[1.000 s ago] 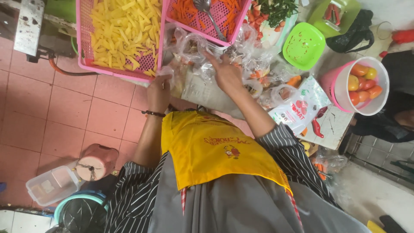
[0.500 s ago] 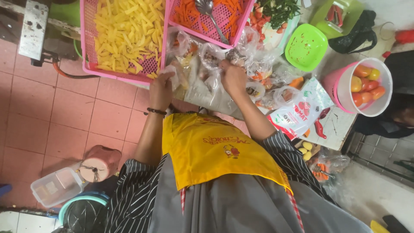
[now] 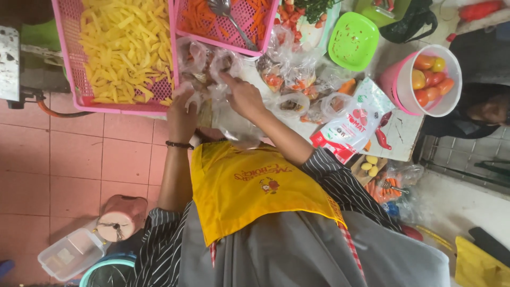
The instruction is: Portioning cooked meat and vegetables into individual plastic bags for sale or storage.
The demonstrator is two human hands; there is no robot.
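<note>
Right hand (image 3: 241,95) moved left onto clear bags (image 3: 212,64) | left hand (image 3: 183,109) grips one – vegetable bits inside

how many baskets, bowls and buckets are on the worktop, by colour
pink baskets: 2, one of yellow strips, one of orange strips
green bowls: 1
pink buckets: 1, with tomatoes
total: 4

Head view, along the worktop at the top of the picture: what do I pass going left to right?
Pink basket of yellow strips → left hand → right hand on clear plastic bags → green bowl → pink bucket of tomatoes.
</note>
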